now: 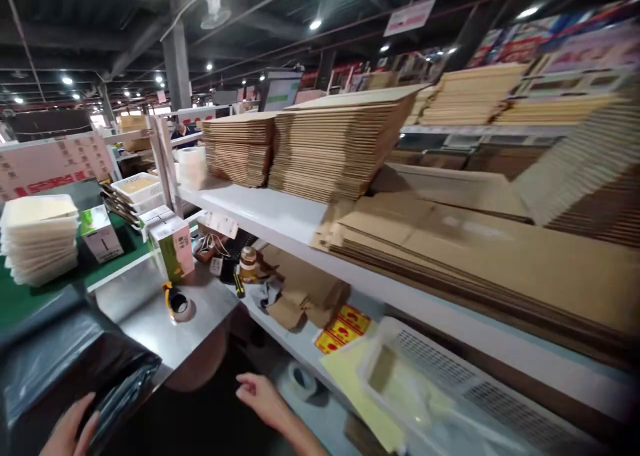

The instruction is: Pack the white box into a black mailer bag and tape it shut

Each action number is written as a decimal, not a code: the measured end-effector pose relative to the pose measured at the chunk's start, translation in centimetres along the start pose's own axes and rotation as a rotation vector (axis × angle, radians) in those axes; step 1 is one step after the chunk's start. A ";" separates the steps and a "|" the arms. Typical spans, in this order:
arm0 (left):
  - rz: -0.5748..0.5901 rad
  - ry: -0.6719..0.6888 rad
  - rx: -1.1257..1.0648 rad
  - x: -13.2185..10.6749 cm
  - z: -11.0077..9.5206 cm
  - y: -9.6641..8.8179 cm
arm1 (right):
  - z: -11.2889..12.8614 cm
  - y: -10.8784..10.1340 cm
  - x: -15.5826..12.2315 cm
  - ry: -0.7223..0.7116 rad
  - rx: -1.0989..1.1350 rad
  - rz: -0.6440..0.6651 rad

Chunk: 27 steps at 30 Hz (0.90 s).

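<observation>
A black plastic mailer bag (65, 369) with a creased edge lies at the lower left, partly on the metal tabletop (143, 309). My left hand (73, 429) is at its near side, fingers stretched out and apart against the plastic; the palm is cut off by the frame. Over the dark gap between the table and the shelves, my right hand (263, 399) hangs with fingers curled in and nothing visible in them. A roll of tape on a yellow-and-black dispenser (176, 303) lies on the metal top.
Stacked flat cardboard boxes (320, 149) fill the upper shelf (285, 209). Below are a jar (248, 263), a yellow-handled cutter (239, 283), a tape roll (300, 381) and a white plastic basket (450, 389). Cartons (170, 243) and stacked white trays (40, 239) stand at left.
</observation>
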<state>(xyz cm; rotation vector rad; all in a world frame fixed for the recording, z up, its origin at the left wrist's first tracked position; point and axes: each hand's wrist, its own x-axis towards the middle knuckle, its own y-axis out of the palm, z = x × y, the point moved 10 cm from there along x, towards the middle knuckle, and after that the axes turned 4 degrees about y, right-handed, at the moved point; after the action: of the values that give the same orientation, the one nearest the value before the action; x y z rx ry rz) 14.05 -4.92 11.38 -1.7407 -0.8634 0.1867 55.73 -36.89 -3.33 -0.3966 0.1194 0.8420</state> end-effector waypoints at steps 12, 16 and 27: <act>0.009 0.192 -0.080 7.2 6.2 -2.0 | 7.5 26.8 9.8 0.085 -0.014 0.148; 0.153 0.261 -0.094 8.4 5.1 2.6 | 7.8 27.2 10.3 0.132 -0.099 0.110; 0.403 0.325 -0.088 10.2 4.0 12.1 | 10.1 27.5 10.3 0.262 -0.067 0.270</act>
<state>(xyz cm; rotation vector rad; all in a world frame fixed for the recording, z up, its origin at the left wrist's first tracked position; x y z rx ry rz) 24.77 3.36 2.24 -1.9474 -0.2841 0.1264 41.56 -9.32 -4.83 -0.5614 0.3953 1.0589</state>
